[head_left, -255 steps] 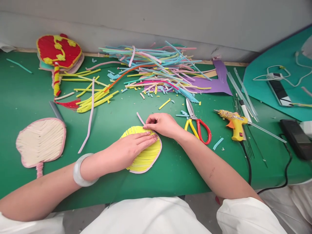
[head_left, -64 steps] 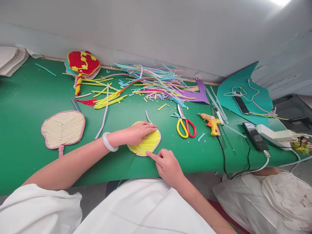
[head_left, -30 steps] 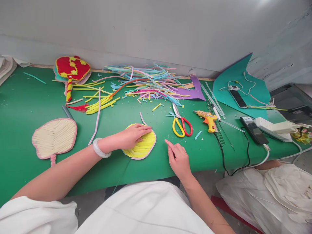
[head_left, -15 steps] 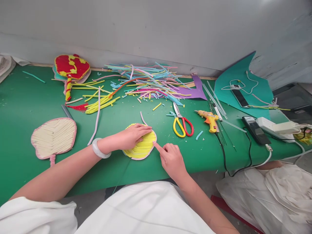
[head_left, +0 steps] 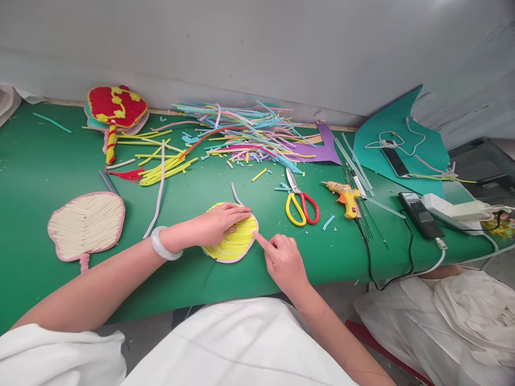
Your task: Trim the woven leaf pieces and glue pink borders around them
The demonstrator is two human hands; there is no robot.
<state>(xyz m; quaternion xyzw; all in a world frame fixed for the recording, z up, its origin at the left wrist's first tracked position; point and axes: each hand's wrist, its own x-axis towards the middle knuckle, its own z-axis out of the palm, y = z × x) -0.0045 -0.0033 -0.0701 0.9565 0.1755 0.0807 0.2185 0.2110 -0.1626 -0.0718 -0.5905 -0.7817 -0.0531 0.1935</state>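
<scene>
A round yellow fan face (head_left: 237, 241) of pipe cleaners lies on the green table before me, with a pink pipe cleaner (head_left: 237, 260) along its edge. The loose end of a pink strip sticks up past the far rim. Across the upper part of the fan rests my left hand (head_left: 221, 221), fingers stretched out and pressing on it; the hand hides part of the yellow rows. My right hand (head_left: 282, 260) is at the fan's right side, index fingertip touching the pink edge, the other fingers curled and holding nothing.
Scissors (head_left: 300, 201) and a yellow glue gun (head_left: 344, 198) lie to the right, the gun's cord hanging over the edge. Behind is a pipe-cleaner heap (head_left: 249, 128). A cream fan (head_left: 88, 225) and a red fan (head_left: 117, 104) lie left. Another person's white clothing (head_left: 442, 321) shows right.
The view has shifted very slightly. Both hands stay in the same place on the fan, and nothing has been taken up or let go.
</scene>
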